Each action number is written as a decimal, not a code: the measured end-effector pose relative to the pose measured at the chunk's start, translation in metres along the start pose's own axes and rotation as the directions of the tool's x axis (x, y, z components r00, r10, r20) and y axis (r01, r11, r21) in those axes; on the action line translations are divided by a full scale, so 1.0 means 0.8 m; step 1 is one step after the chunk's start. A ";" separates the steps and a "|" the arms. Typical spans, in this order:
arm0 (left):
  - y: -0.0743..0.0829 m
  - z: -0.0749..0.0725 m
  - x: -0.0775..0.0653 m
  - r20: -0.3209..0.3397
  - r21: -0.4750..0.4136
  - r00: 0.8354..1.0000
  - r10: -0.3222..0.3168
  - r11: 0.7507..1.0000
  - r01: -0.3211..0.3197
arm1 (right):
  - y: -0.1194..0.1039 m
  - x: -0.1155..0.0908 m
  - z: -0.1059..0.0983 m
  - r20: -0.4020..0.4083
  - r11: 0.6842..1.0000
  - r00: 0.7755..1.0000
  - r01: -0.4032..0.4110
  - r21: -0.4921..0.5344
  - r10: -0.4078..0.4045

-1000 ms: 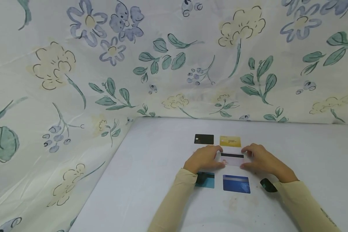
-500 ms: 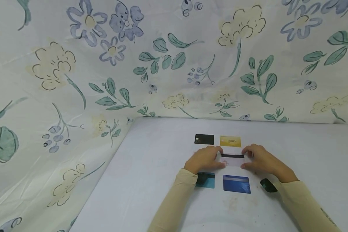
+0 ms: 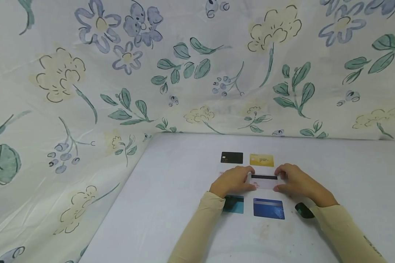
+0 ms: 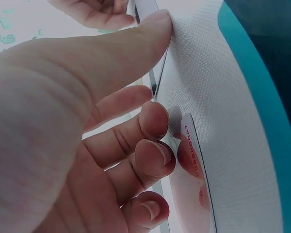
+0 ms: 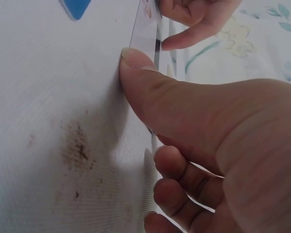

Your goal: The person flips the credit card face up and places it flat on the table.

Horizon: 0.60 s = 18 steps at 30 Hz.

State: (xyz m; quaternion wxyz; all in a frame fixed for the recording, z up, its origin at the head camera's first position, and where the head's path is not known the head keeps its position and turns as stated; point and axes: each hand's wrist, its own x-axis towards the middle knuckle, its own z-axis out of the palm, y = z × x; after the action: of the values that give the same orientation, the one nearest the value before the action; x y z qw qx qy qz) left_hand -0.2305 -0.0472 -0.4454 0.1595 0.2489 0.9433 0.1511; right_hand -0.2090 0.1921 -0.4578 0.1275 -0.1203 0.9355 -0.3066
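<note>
A pale pinkish-white card with a black magnetic stripe [image 3: 264, 182] lies at or very near the table surface, between my two hands. My left hand [image 3: 233, 179] pinches its left end, thumb along the near edge and index finger at the far edge. At the right end, my right hand [image 3: 297, 181] holds it the same way, thumb and index finger at opposite edges. Under the other left fingers, another pale card with red digits [image 4: 196, 184] lies on the table, mostly hidden by that hand in the head view.
A black card [image 3: 232, 157] and a yellow card [image 3: 261, 160] lie beyond the hands. Nearer are a teal card [image 3: 237, 207], partly covered by the left wrist, and a blue card [image 3: 269, 209]. A dark rounded object [image 3: 304, 210] sits by the right sleeve. Brown stains [image 5: 80, 148] mark the white tabletop.
Almost nothing differs. Both hands keep their hold on the striped card, with only a very slight shift of the left fingertips.
</note>
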 end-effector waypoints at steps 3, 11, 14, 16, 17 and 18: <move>-0.001 0.001 0.001 0.000 0.001 1.000 -0.001 1.000 0.001 | -0.001 0.001 -0.001 0.003 1.000 1.000 -0.004 -0.001 0.004; 0.003 0.000 0.004 0.000 0.008 1.000 -0.018 1.000 0.018 | 0.001 0.003 -0.002 0.003 1.000 1.000 -0.005 0.001 0.005; 0.004 0.001 0.004 -0.004 0.017 1.000 -0.018 1.000 0.018 | 0.003 0.003 -0.002 0.006 1.000 1.000 -0.002 0.001 0.002; 0.005 0.001 0.004 -0.007 0.026 1.000 -0.017 1.000 0.018 | 0.004 0.004 -0.003 0.010 1.000 1.000 0.006 -0.002 -0.006; 0.005 0.001 0.004 -0.007 0.029 1.000 -0.019 0.999 0.020 | 0.005 0.003 -0.003 0.011 1.000 1.000 0.009 -0.005 -0.009; 0.005 0.001 0.004 -0.008 0.033 1.000 -0.021 0.999 0.021 | 0.005 0.003 -0.004 0.013 1.000 1.000 0.011 -0.008 -0.011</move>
State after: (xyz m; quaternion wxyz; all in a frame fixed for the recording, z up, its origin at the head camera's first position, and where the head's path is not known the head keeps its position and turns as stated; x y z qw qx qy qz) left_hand -0.2311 -0.0420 -0.4457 0.1535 0.2409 0.9488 0.1349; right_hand -0.2132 0.1964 -0.4583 0.1313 -0.1278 0.9353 -0.3027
